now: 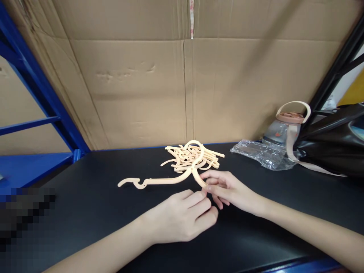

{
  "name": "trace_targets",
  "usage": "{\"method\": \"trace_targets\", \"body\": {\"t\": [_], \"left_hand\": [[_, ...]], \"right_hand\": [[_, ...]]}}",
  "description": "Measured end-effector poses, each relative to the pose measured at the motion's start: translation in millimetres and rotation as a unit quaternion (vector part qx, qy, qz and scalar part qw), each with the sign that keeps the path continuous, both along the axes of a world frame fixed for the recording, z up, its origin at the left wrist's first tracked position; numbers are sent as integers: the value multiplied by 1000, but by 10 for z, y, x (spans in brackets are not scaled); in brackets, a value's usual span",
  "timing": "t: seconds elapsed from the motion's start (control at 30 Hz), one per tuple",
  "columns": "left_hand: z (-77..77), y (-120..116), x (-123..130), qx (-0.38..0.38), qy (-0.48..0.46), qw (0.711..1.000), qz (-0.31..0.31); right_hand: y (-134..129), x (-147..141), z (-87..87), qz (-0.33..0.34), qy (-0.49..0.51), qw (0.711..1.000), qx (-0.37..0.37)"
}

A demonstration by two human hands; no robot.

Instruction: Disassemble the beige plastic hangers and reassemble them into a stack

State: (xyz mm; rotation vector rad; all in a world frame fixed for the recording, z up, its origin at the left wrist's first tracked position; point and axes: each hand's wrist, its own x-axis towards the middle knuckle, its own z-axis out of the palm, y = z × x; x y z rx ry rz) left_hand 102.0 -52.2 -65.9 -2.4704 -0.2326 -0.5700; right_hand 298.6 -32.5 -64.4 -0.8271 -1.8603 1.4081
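A cream plastic folding hanger is held above the black table, its hook curving up and one arm stretched out to the left. My right hand pinches the hanger's other arm between thumb and fingers. Close in front of it, my left hand has its fingers curled at the same arm's end; what lies inside them, if anything, is hidden. Behind the hook, a pile of cream hanger pieces lies near the table's back edge, several overlapping one another.
Cardboard stands as a wall behind the black table. To the right are crumpled clear plastic bags, a clear bottle with a strap and a black bag. A blue metal frame rises at the left.
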Motion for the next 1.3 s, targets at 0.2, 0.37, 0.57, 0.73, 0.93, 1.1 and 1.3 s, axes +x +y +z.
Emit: {"method": "trace_targets", "body": {"t": [0.2,0.37,0.57,0.73,0.93,1.1,1.3], "left_hand": [[67,-8,19,28,-8,995,92],[66,56,22,9,14,984,178],[39,134,4,26,-4,989,148],[28,147,-19,-2,6,990,138],[-18,118,-23,-56,71,987,132],[-42,123,-9,-96,77,986,112],[-40,132,-15,-125,93,979,133]], "right_hand": [[2,-35,-112,20,17,998,56],[25,-50,-116,-42,21,999,25],[96,59,-5,-42,20,997,68],[497,401,28,-150,-13,970,190],[891,659,-131,-225,-201,898,322],[900,621,-237,-177,-246,885,354],[872,581,-249,-161,-267,875,371]]}}
